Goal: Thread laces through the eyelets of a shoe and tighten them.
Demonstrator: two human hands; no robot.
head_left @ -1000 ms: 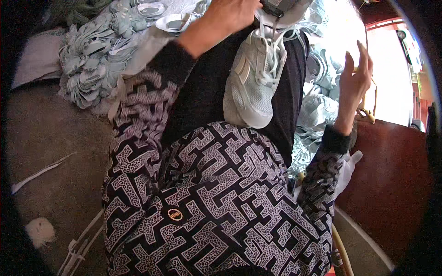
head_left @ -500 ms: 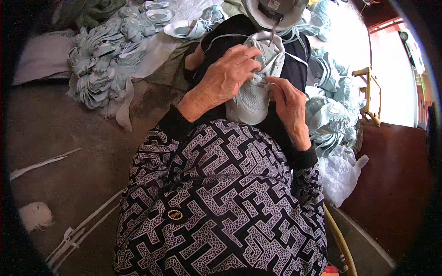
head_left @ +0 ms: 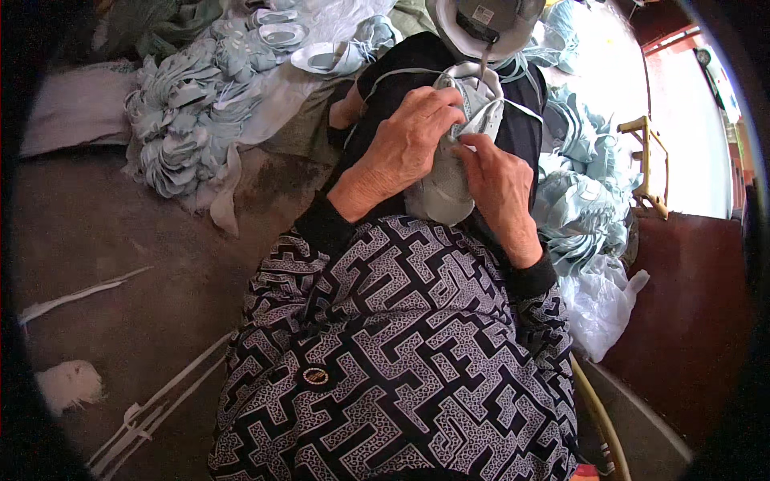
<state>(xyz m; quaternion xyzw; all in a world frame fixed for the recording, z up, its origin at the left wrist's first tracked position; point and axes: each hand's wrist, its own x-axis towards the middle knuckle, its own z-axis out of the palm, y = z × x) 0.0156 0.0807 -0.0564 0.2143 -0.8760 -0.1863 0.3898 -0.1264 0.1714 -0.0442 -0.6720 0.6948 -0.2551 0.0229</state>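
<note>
A pale grey-green lace-up shoe (head_left: 441, 192) lies across my dark-trousered lap, its mesh toe toward me. My left hand (head_left: 409, 136) is closed over the left eyelet edge with bent fingers; the fingertips are partly hidden. At the middle of the lacing, my right hand (head_left: 499, 180) pinches with thumb and forefinger, apparently on the white shoelace (head_left: 483, 114). One loose lace end (head_left: 401, 70) trails left over my knee, and another goes out to the right. Just beyond the shoe's opening sits a rounded grey thing with a pale rim (head_left: 525, 28) and a white label.
Heaped pale blue-green shoe parts (head_left: 180, 120) lie to the left, near a pale shoe upper (head_left: 325, 58). More bundled pieces (head_left: 581, 204) and a clear plastic bag (head_left: 597, 309) lie to the right. A yellow metal frame (head_left: 642, 160) stands beyond them. White strips (head_left: 152, 417) lie on the floor.
My right thumb and forefinger have moved slightly left, closer to the left hand over the lacing. The whole view has shifted a little; the shoe stays on my lap.
</note>
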